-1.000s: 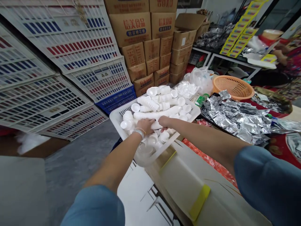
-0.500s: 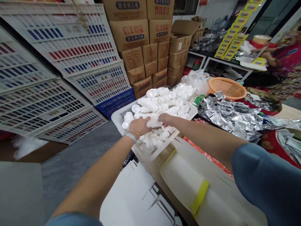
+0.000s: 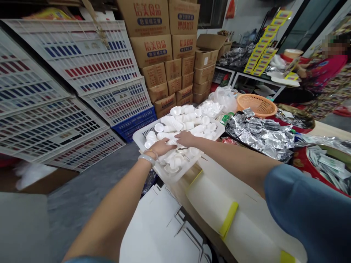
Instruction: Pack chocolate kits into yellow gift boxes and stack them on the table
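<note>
A white plastic basket (image 3: 179, 176) holds many small white plastic cups, some nested in ribbed stacks and some loose. Within it, my left hand (image 3: 162, 147) and my right hand (image 3: 185, 138) grip a short stack of cups (image 3: 172, 141) from either end. My fingers hide part of that stack. Loose cups (image 3: 177, 160) lie just below my hands, and a longer nested stack (image 3: 173, 123) rests beyond them.
White cardboard (image 3: 161, 226) and pale cartons with yellow tape (image 3: 229, 221) lie in front. Silver foil packets (image 3: 260, 135) and an orange colander (image 3: 256, 104) are at right. White crates (image 3: 90, 65) and brown boxes (image 3: 157, 51) stand behind. A person (image 3: 326, 73) works at far right.
My hands have drawn closer together, leaving less of the stack showing between them. My right hand has moved left. The whole view has shifted slightly.
</note>
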`<state>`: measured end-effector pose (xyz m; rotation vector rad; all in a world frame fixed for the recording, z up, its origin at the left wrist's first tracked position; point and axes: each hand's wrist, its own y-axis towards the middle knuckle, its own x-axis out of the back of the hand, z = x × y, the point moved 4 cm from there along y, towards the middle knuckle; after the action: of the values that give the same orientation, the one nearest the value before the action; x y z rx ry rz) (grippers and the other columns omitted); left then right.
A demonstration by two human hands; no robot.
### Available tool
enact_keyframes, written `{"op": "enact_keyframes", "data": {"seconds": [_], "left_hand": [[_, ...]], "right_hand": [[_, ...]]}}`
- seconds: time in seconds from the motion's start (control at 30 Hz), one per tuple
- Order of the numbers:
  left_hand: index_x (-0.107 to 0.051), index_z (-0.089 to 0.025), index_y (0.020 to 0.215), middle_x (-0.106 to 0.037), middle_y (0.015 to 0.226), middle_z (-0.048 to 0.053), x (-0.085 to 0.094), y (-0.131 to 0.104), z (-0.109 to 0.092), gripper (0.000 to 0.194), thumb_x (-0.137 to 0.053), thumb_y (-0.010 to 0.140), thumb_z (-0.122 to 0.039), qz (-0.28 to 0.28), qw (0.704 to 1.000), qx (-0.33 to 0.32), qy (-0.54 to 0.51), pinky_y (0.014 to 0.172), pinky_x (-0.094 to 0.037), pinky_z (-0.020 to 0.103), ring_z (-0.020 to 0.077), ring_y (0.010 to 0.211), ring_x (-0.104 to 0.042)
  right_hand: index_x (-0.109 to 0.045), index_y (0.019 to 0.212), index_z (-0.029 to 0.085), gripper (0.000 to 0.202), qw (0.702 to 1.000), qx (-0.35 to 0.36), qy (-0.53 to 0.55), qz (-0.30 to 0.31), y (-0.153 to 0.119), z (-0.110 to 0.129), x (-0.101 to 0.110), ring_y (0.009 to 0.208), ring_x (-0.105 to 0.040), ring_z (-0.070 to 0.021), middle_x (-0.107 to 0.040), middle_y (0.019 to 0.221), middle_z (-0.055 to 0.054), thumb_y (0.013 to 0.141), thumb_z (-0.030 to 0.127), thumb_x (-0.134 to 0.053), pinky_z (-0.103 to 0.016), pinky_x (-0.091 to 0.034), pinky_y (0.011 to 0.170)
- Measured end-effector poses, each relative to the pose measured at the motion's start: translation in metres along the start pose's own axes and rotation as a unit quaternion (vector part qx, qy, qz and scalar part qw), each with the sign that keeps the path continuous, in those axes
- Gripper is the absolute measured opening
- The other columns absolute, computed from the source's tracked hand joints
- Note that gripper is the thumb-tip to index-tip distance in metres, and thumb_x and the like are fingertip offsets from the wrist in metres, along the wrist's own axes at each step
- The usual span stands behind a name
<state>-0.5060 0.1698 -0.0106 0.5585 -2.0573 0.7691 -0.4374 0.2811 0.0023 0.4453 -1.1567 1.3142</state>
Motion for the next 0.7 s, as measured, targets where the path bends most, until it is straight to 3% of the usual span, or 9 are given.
{"op": "enact_keyframes", "data": {"seconds": [0.1, 0.2, 0.3, 0.4, 0.5, 0.6, 0.7], "left_hand": [[-0.052, -0.022, 0.104, -0.057, 0.108, 0.005, 0.007, -0.005, -0.001, 0.058, -0.05, 0.059, -0.058, 0.003, 1.0, 0.016, -0.024, 0.081, -0.039, 0.031, 0.0237, 0.097, -0.052], [-0.048, -0.02, 0.11, -0.056, 0.108, 0.005, 0.016, -0.021, -0.006, 0.064, -0.052, 0.058, -0.058, -0.028, 0.998, 0.021, -0.06, 0.082, -0.039, 0.032, 0.0246, 0.097, -0.051], [-0.044, -0.017, 0.111, -0.056, 0.106, 0.005, 0.017, -0.052, -0.017, 0.062, -0.051, 0.061, -0.053, -0.073, 0.983, -0.027, -0.164, 0.083, -0.039, 0.032, 0.0237, 0.098, -0.05], [-0.038, -0.018, 0.116, -0.051, 0.114, 0.004, -0.003, -0.099, -0.033, 0.057, -0.045, 0.068, -0.047, -0.067, 0.937, -0.076, -0.334, 0.081, -0.042, 0.033, 0.0234, 0.101, -0.048], [-0.033, -0.025, 0.12, -0.052, 0.112, 0.004, -0.052, -0.153, -0.05, 0.058, -0.046, 0.068, -0.046, 0.043, 0.844, -0.03, -0.534, 0.065, -0.048, 0.034, 0.0237, 0.09, -0.054], [-0.045, -0.024, 0.106, -0.062, 0.082, 0.006, -0.116, -0.206, -0.072, 0.05, -0.05, 0.064, -0.051, 0.163, 0.692, 0.071, -0.7, 0.062, -0.048, 0.035, 0.0229, 0.072, -0.059], [-0.054, -0.022, 0.083, -0.059, 0.063, 0.007, -0.166, -0.248, -0.092, 0.038, -0.051, 0.062, -0.054, 0.231, 0.557, 0.138, -0.786, 0.064, -0.048, 0.035, 0.022, 0.063, -0.059]], "right_hand": [[-0.045, 0.119, 0.024, 0.042, 0.999, -0.007, -0.026, -0.024, -0.007, 0.007, 0.004, 0.114, -0.033, -0.0296, -0.039, 0.124, -0.01, 0.078, 0.028, -0.043, -0.043, -0.031, 0.09], [-0.049, 0.116, 0.021, 0.039, 0.994, 0.043, -0.042, -0.087, -0.025, 0.025, 0.016, 0.109, -0.039, -0.0259, -0.042, 0.117, -0.01, 0.078, 0.023, -0.042, -0.037, -0.034, 0.088], [-0.045, 0.119, 0.015, 0.044, 0.984, 0.078, 0.033, -0.158, -0.053, 0.044, 0.033, 0.101, -0.046, -0.0185, -0.044, 0.114, -0.011, 0.075, 0.018, -0.047, -0.028, -0.035, 0.087], [-0.049, 0.113, 0.012, 0.042, 0.976, 0.012, 0.143, -0.164, -0.09, 0.049, 0.044, 0.088, -0.052, -0.015, -0.054, 0.1, -0.008, 0.073, 0.025, -0.053, -0.025, -0.039, 0.078], [-0.061, 0.086, 0.012, 0.021, 0.988, 0.007, 0.144, -0.061, -0.14, 0.049, 0.037, 0.074, -0.053, -0.0135, -0.06, 0.08, -0.004, 0.07, 0.025, -0.056, -0.023, -0.04, 0.067], [-0.062, 0.081, 0.014, 0.017, 0.992, 0.028, 0.113, 0.05, -0.197, 0.036, 0.018, 0.072, -0.053, -0.0136, -0.061, 0.077, -0.002, 0.064, 0.018, -0.06, -0.023, -0.039, 0.065], [-0.061, 0.081, 0.014, 0.019, 0.977, -0.034, 0.174, 0.12, -0.245, 0.008, -0.011, 0.068, -0.053, -0.0125, -0.06, 0.074, -0.001, 0.062, 0.017, -0.059, -0.022, -0.039, 0.062]]}}
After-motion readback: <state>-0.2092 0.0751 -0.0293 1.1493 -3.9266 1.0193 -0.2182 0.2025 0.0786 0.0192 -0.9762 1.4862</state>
